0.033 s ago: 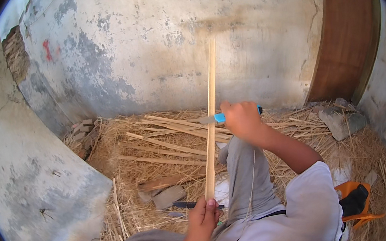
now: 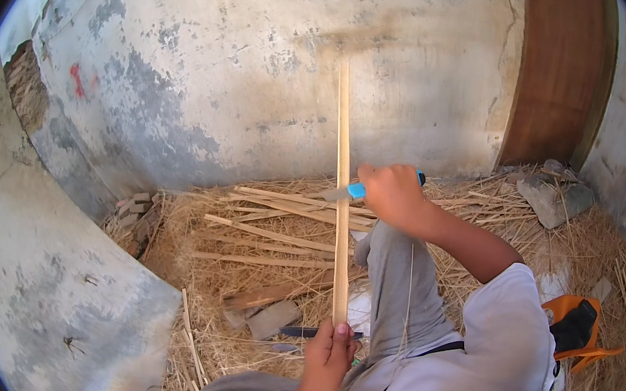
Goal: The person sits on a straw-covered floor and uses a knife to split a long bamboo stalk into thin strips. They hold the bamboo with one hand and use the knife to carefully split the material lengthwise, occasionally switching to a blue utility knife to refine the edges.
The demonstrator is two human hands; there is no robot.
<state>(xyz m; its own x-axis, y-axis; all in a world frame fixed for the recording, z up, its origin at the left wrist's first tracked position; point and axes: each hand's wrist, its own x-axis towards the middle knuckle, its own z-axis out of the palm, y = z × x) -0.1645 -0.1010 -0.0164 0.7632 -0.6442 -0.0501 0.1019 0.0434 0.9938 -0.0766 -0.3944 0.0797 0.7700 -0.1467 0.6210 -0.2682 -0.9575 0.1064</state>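
A long, pale strip of split wood or bamboo (image 2: 342, 129) stands slanting upward in front of me. Around its lower end, the fingers and thumb of my left hand (image 2: 329, 356) are closed. In my right hand (image 2: 391, 191) is a knife (image 2: 357, 190) with a blue and black handle, gripped in a fist. Its grey blade points left and meets the strip at about mid-length; how deep the edge sits cannot be made out. My bent knee (image 2: 400, 278) lies just below the right hand.
Several similar strips (image 2: 271, 232) lie on shavings (image 2: 212, 325) ahead of me. Nearby are a brick (image 2: 273, 319) and a dark flat tool (image 2: 298, 332). A rock (image 2: 560, 200) and an orange and black object (image 2: 579, 327) lie right. A peeling wall (image 2: 235, 72) rises in front.
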